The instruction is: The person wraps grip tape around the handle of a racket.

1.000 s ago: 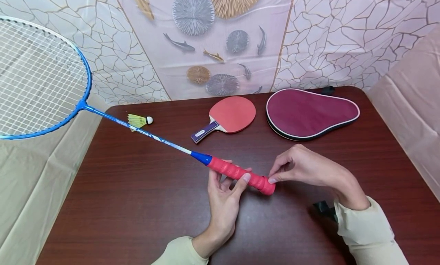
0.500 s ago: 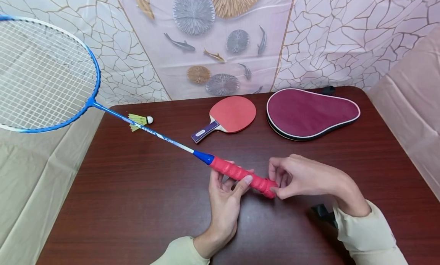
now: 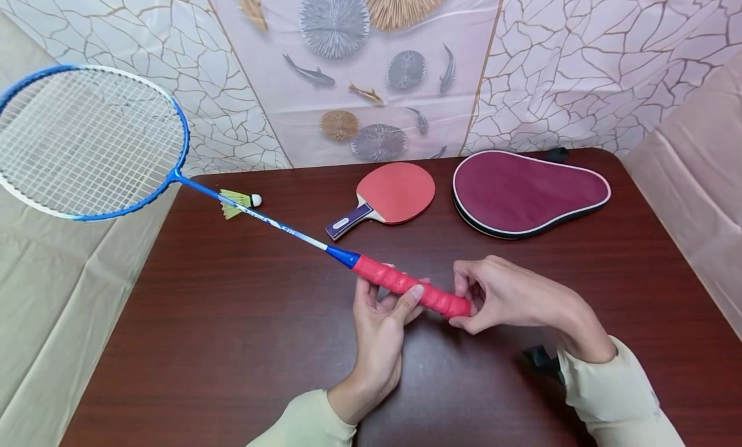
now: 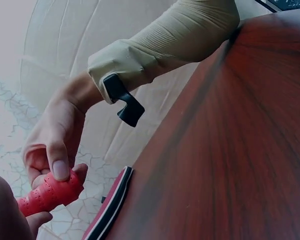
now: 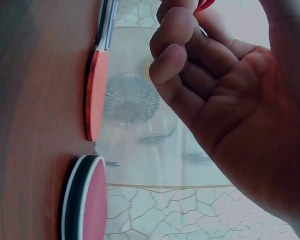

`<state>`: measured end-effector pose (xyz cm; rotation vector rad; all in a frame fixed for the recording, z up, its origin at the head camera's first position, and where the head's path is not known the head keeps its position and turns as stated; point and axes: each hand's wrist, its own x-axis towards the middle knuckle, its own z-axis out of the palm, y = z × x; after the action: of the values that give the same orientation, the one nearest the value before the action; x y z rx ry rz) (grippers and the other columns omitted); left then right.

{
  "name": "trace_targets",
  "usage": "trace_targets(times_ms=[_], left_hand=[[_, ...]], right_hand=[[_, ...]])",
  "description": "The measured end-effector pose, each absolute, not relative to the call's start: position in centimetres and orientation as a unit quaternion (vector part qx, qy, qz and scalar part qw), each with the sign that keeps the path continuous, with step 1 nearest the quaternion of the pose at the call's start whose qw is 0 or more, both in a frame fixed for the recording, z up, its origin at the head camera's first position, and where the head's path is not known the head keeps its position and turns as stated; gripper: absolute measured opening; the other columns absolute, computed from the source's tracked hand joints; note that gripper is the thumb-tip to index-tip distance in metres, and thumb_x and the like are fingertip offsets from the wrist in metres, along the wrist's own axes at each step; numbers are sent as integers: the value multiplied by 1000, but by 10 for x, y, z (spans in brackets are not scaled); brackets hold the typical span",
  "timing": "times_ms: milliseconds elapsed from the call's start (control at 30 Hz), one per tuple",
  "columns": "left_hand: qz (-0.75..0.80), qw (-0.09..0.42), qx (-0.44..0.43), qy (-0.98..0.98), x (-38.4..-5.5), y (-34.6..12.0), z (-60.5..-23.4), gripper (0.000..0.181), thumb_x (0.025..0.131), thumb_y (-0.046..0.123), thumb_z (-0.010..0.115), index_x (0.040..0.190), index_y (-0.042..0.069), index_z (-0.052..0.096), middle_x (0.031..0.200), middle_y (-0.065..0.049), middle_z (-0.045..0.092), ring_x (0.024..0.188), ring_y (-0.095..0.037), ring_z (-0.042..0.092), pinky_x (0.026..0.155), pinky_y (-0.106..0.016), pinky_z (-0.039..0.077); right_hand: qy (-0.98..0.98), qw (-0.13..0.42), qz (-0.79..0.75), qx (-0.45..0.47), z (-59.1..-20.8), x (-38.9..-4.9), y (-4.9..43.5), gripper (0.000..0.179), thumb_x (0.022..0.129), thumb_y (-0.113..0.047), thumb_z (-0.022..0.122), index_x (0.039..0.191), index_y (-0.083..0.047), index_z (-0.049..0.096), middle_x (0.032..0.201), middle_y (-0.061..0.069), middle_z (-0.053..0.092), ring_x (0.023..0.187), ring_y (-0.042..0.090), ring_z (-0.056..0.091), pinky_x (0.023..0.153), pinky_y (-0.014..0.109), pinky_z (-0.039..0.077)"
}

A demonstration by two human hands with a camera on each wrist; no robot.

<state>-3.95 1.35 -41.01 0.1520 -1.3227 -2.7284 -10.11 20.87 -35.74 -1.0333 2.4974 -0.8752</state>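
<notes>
A blue and white badminton racket [image 3: 255, 216] is held up over the table, its strung head at the upper left in the head view. Its handle is wound with a red, perforated grip wrap [image 4: 47, 195]. My left hand [image 3: 378, 344] holds the handle about its middle, thumb on top and fingers beneath. At the butt end, my right hand [image 3: 510, 295] pinches the wrap between thumb and curled fingers. In the left wrist view the right thumb lies on the wrapped end. The right wrist view shows the right hand's curled fingers, with only a sliver of red at the top.
On the brown table [image 3: 232, 344], a yellow shuttlecock [image 3: 234, 203] lies behind the racket shaft. A red table tennis bat [image 3: 396, 193] and a maroon bat case [image 3: 527, 192] lie towards the back. Patterned cloth [image 3: 371, 73] hangs behind the table.
The racket head has come down and right in the head view, more of it now showing. The right hand's fingers have shifted from the wrap's side to around the butt end.
</notes>
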Motion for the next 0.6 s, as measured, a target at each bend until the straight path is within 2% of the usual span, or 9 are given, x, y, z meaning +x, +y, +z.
trace_targets(times_ms=[333,467,600], left_hand=[[-885,28,62,-460,-44,17,-411,53,82,-5,75,123,3,43,115,-23,55,100,-39,67,78,-44,57],[-887,24,68,-456,-45,22,-410,53,82,-4,76,123,4,44,115,-23,56,99,-37,68,80,-45,56],[-890,24,72,-451,-46,25,-409,54,82,-3,76,124,3,43,117,-22,55,100,-37,67,80,-44,56]], right_hand=[[862,165,-317,-360,-363,-99,218,37,79,-35,83,85,-22,50,63,-15,59,53,5,55,48,22,45],[886,126,-282,-346,-360,-92,224,39,78,-45,81,92,-26,50,68,-19,60,56,2,57,51,21,46],[918,78,-225,-318,-357,-84,225,46,74,-57,79,99,-28,53,80,-21,61,68,-1,58,61,23,49]])
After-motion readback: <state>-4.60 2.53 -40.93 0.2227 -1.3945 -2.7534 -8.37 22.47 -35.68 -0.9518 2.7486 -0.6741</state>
